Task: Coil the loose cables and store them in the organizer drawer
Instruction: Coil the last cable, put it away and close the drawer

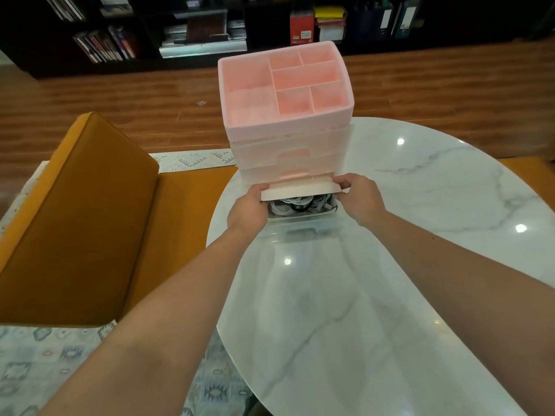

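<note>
Both hands, left hand [247, 210] and right hand [362, 199], are gripping what looks like a flat box [300, 190] crosswise above the cables [295, 205] in the organizer's [285, 121] open bottom drawer [309, 225].

round white marble table [390, 265] bears a pink drawer organizer [285, 115] near its far edge

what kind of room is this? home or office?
Probably a home living room or study. A mustard-cushioned sofa sits beside the round marble table, a patterned rug covers wood flooring, and dark shelves behind hold books and binders.
</note>
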The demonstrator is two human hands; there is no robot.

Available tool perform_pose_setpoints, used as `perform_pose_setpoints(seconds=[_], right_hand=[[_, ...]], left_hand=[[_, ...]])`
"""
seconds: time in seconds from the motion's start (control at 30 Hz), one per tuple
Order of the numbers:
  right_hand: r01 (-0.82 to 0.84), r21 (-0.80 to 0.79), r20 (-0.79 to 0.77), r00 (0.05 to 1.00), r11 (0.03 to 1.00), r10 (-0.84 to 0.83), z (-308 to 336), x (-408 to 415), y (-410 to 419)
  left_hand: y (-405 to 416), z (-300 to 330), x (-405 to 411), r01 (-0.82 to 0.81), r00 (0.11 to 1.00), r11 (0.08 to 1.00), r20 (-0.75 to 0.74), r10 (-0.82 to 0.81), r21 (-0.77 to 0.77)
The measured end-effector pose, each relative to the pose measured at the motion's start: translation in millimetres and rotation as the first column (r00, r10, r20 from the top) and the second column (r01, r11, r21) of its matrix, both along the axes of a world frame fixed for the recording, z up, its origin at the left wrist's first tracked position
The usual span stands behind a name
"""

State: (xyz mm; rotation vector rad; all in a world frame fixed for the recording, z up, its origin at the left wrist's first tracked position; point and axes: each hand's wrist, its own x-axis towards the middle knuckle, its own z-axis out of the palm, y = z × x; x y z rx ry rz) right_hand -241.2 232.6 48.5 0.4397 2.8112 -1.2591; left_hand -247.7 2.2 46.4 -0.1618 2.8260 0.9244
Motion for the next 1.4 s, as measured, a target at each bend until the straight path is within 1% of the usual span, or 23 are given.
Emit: perform_pose_setpoints(seconds=[0.13,0.23,0.37,0.43,0.5,0.6,0.67,0.73,0.8,0.93,1.03,1.1,1.27,1.4], right_hand=[[-0.010,0.092,0.056,0.998,0.996,0.005,-5,6,1],[-0.058,0.205,0.112,0.993,0.977,0.035,-11,12,-1],[-0.094,0.291,0.161,0.986,0.952,0.048,-12,14,-2],[-0.122,0.337,0.182,0.981,0.934,0.063,-10,12,-3],[-0.159,0.367,0.226,0.971,0.917,0.078,-5,12,-5],[-0.206,0.399,0.263,0.959,0.893,0.104,4,12,-9],[-0.214,0.433,0.226,0.966,0.876,0.125,7,11,-11],[-0.222,0.471,0.175,0.972,0.854,0.157,4,8,-12],[-0.239,0.485,0.180,0.969,0.841,0.171,3,6,-14],[-0.243,0.446,0.180,0.967,0.861,0.180,0,8,-15],[-0.266,0.490,0.191,0.962,0.830,0.195,-4,10,-16],[-0.280,0.484,0.220,0.956,0.829,0.195,-3,9,-16],[-0.283,0.364,0.283,0.941,0.887,0.184,-6,3,-8],[-0.326,0.402,0.276,0.934,0.856,0.226,-7,4,-4]], left_hand=[[0,-3,0,0.062,0.997,0.992,-0.030,-0.066,-0.111],[-1,-5,3,0.114,0.993,0.974,-0.003,-0.117,-0.197],[1,-3,8,0.252,0.961,0.877,-0.003,-0.277,-0.409],[1,-2,6,0.292,0.945,0.832,0.009,-0.327,-0.471],[2,0,2,0.305,0.942,0.809,0.038,-0.332,-0.503],[6,3,-5,0.294,0.946,0.798,0.043,-0.320,-0.526],[9,1,-9,0.295,0.944,0.785,0.038,-0.328,-0.545],[14,-2,-6,0.278,0.950,0.813,0.022,-0.311,-0.512],[18,-4,-1,0.294,0.944,0.828,0.007,-0.331,-0.477],[18,-3,1,0.334,0.935,0.797,0.071,-0.347,-0.503],[19,-7,2,0.340,0.933,0.783,0.085,-0.348,-0.521],[20,-9,2,0.339,0.936,0.796,0.098,-0.337,-0.501],[15,-8,-2,0.326,0.945,0.858,0.148,-0.290,-0.396],[15,-10,4,0.372,0.926,0.799,0.132,-0.354,-0.473]])
